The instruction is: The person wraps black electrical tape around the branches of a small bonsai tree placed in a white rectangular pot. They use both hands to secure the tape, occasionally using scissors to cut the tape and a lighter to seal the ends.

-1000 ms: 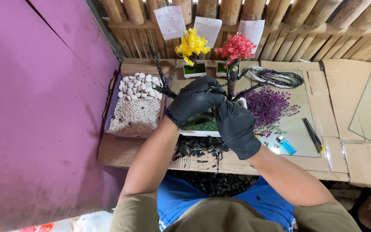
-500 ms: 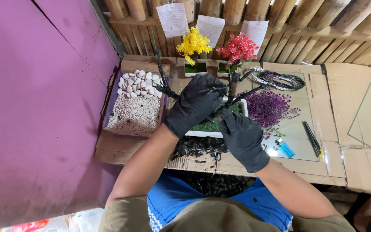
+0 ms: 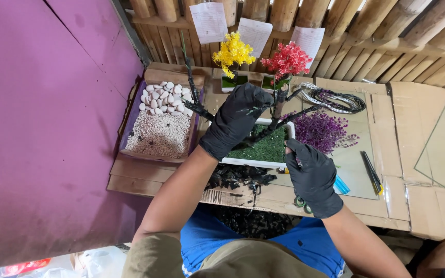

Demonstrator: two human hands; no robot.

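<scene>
a flat purple wall fills the left side, matte and scuffed. behind the bench runs a fence of round bamboo poles with three paper sheets pinned to it. the bench top is layered cardboard, creased and brown. a shallow purple tray holds coarse pale gravel and smooth white pebbles. in the middle sits a white rectangular planter lined with fuzzy green moss. the left hand, in a black rubbery glove, has its fingers curled around a thin black wire tree trunk standing in the planter. the right hand, also gloved, rests at the planter's right edge, fingers loosely bent, holding nothing i can make out. beside it lies a bushy purple sprig, near a coil of wire. two small potted trees stand behind, one yellow, one red.
</scene>
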